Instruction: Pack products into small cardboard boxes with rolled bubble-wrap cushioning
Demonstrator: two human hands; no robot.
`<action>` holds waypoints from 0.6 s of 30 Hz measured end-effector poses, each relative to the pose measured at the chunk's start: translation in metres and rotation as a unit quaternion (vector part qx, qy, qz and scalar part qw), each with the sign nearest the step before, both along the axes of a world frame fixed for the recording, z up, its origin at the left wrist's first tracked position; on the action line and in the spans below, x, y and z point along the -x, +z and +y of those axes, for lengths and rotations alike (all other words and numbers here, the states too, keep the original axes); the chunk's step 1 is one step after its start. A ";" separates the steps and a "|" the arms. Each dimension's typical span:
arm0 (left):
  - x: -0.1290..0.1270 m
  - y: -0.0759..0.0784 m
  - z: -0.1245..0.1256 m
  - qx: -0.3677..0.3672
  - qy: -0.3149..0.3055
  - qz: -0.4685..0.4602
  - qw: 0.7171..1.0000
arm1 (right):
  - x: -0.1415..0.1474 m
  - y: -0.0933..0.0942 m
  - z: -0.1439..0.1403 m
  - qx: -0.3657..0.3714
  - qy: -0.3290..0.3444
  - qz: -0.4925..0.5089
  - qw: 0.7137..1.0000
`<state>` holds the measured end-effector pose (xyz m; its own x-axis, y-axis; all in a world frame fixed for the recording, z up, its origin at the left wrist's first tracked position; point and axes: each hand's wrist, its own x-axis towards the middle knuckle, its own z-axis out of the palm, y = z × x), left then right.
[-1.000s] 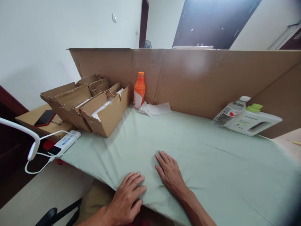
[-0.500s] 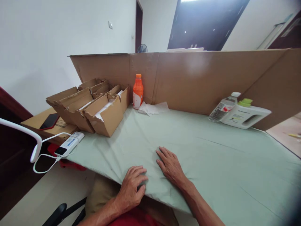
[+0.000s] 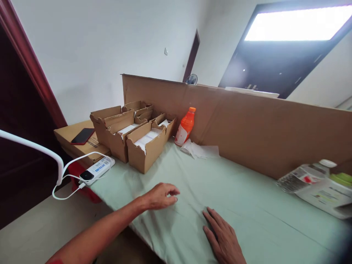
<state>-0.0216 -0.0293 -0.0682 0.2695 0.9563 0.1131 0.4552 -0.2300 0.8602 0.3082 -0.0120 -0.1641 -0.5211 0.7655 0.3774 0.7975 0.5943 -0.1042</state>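
Note:
My left hand [image 3: 161,196] hovers over the pale green tablecloth [image 3: 154,223], fingers loosely curled with thumb and fingertips apart and nothing between them. Flat on the cloth to its right lies my right hand [image 3: 224,236], fingers stretched out and holding nothing. Beyond my left hand stand several open cardboard boxes [image 3: 154,154] with white papers [image 3: 148,139] inside some of them. An orange bottle [image 3: 186,126] with an orange cap stands beside the boxes. Crumpled white tissue [image 3: 200,149] lies at the bottle's foot.
A cardboard panel [image 3: 247,124] walls off the table's back. A clear plastic bottle [image 3: 305,179] and a white jug [image 3: 324,198] with a green cap sit at the right. At the left are a white power bank [image 3: 97,170] with a cable and a phone [image 3: 82,136] on a flat carton [image 3: 66,134].
My left hand has left the table's near edge, reaching forward over the cloth. My right hand stays flat. The view has turned left and tilted.

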 end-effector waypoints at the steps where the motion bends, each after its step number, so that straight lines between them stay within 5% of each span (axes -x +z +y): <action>1: 0.006 -0.001 0.019 -0.007 0.010 0.002 1.000 | 0.000 0.006 0.004 0.019 -0.004 0.013 1.000; 3: 0.016 -0.008 0.056 -0.022 0.031 0.009 0.999 | 0.006 0.029 0.015 0.064 -0.012 0.036 0.997; 6: 0.026 -0.026 0.102 -0.044 0.077 0.015 0.996 | 0.037 0.094 0.039 0.099 -0.008 0.053 0.994; 12: 0.027 -0.067 0.128 -0.096 0.158 -0.013 0.983 | 0.190 0.244 0.102 -0.017 0.140 0.029 0.990; 15: 0.027 -0.077 0.128 -0.115 0.162 -0.022 0.980 | 0.285 0.276 0.136 -0.050 0.167 -0.054 0.983; 18: 0.028 -0.081 0.131 -0.127 0.162 -0.024 0.978 | 0.363 0.275 0.163 0.014 0.147 -0.253 0.956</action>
